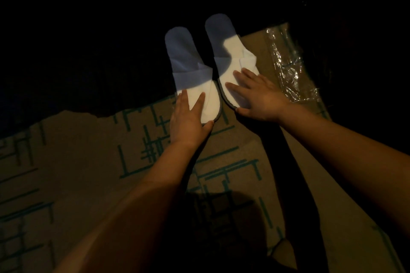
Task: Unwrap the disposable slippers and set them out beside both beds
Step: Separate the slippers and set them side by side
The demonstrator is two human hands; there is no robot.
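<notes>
Two white disposable slippers lie side by side on the carpet, toes pointing away from me. My left hand [188, 117] rests flat on the heel of the left slipper [188, 64], thumb hooked at its back rim. My right hand [257, 95] lies flat on the heel of the right slipper [228, 51], fingers spread. The far halves of both slippers are in shadow. A crumpled clear plastic wrapper [290, 66] lies on the floor to the right of the slippers.
The carpet [88, 162] is brown with green line patterns. Everything beyond the slippers' toes is dark, so nothing can be made out there. Dark shadows of my arms cross the carpet near me.
</notes>
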